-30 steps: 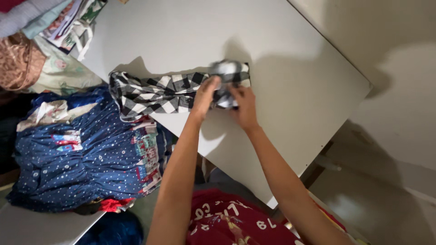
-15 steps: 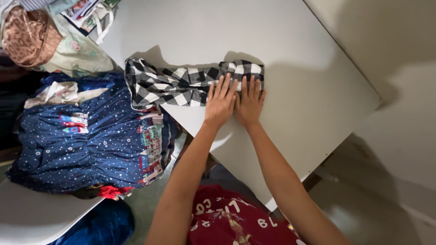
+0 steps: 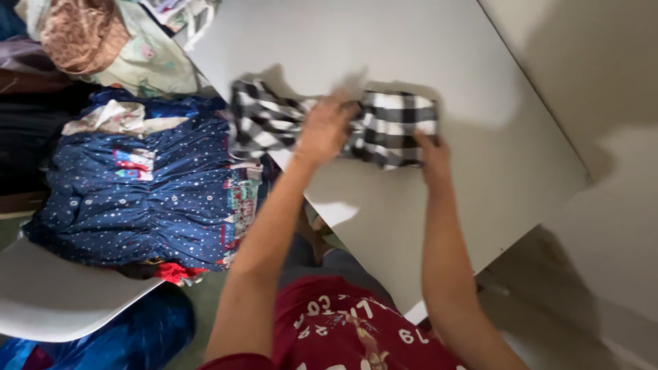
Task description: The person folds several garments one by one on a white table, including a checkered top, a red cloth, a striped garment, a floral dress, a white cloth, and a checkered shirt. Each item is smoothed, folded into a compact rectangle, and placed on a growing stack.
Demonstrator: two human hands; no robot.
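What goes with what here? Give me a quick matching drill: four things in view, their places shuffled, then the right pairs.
Things:
1. checked cloth
2. blue dotted garment
3. left hand
4. right hand

Places:
A. at the cloth's right end
B. on the white table
C. on the cloth's middle
D. on the pile left of the table

Pairs: 1-B, 2-D, 3-C, 4-A

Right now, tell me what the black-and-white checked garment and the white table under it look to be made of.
The black-and-white checked garment looks like soft woven cloth, perhaps cotton flannel: it creases and bunches under the left hand and right hand. The white table looks like smooth, matt laminate or painted board: flat, with a crisp straight edge.
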